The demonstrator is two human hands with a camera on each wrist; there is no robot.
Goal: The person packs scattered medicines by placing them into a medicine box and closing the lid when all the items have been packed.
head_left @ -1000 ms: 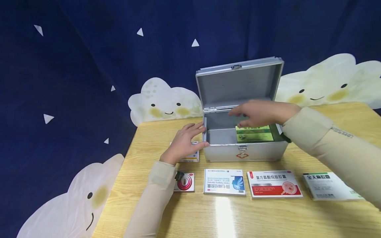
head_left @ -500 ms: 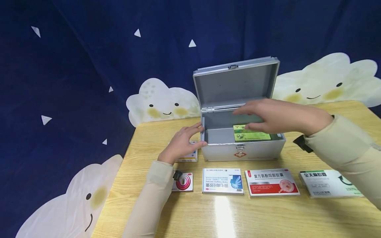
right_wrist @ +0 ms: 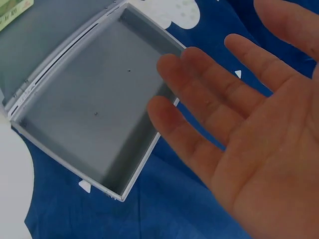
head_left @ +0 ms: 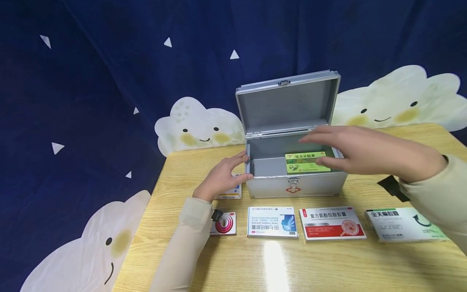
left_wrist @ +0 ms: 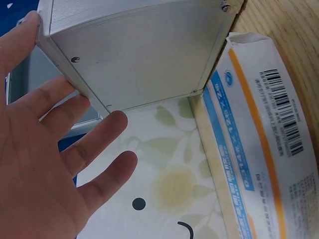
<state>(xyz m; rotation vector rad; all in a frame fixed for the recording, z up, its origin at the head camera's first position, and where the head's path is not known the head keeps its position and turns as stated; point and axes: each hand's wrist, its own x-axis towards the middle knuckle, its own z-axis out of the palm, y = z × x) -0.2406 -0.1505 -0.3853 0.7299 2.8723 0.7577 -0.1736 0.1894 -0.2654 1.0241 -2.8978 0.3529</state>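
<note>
Touching the left wall of the silver first-aid case point(head_left: 266, 189) with my left hand point(head_left: 222, 175): fingers spread, fingertips at the rim, thumb at the near left corner, nothing grasped. My right hand point(head_left: 370, 151) is over the right end, released, fingers loose and apart, palm bare. Green Qingkailing capsule box point(head_left: 302, 165) lies flat inside, right half of the case; in the head view my right thumb overlaps it, contact can't be told. Lid point(head_left: 286, 104) is up, tilted back on the far side. White carton with blue and orange stripes point(left_wrist: 274, 124) is just left of the case, partly behind my left hand. Near row, left to right: red-ringed box point(head_left: 226, 224) partly under my left wrist, Tianqi Tongjing box point(head_left: 270, 223) with print upside down to me, red-and-white capsule box point(head_left: 330, 224), Quantianma capsule box point(head_left: 397, 229) partly behind my right sleeve point(head_left: 438, 198). All on a wooden table point(head_left: 237, 263).
</note>
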